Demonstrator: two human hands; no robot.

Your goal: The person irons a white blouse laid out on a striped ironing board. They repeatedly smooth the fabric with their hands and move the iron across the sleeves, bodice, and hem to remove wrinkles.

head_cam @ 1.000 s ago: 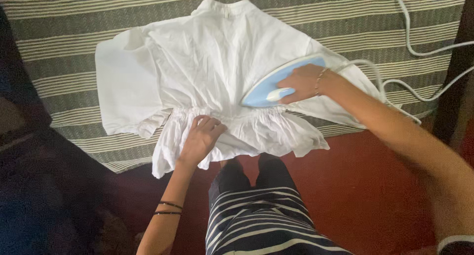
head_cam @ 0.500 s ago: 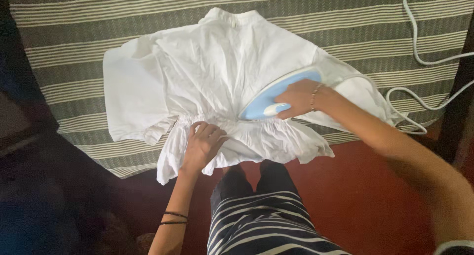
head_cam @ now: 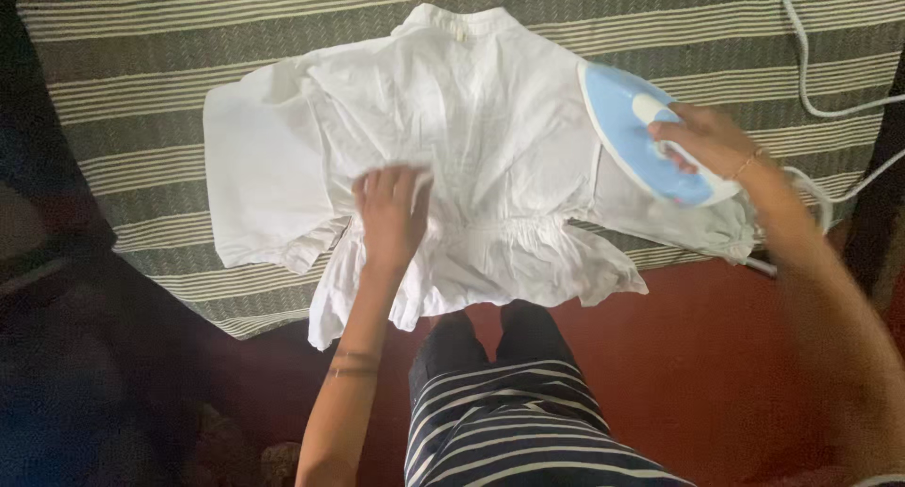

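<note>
The white garment [head_cam: 452,119] lies spread flat on the striped grey cloth [head_cam: 141,100], its collar away from the person and its gathered hem hanging over the near edge toward the red floor [head_cam: 716,355]. The left hand [head_cam: 391,214] lies open and flat on the garment's middle, just above the gathered waist seam, fingers spread and pressing the fabric smooth. To its right, the right hand [head_cam: 702,143] is closed around the handle of the blue and white iron [head_cam: 641,133], which sits at the garment's right edge over the sleeve. The bodice under the left hand looks fairly smooth, so that part seems largely done; the ruffled hem and the left sleeve, beyond the left hand, look creased and probably remain. The white cord [head_cam: 820,100] trails off past the right hand.
</note>
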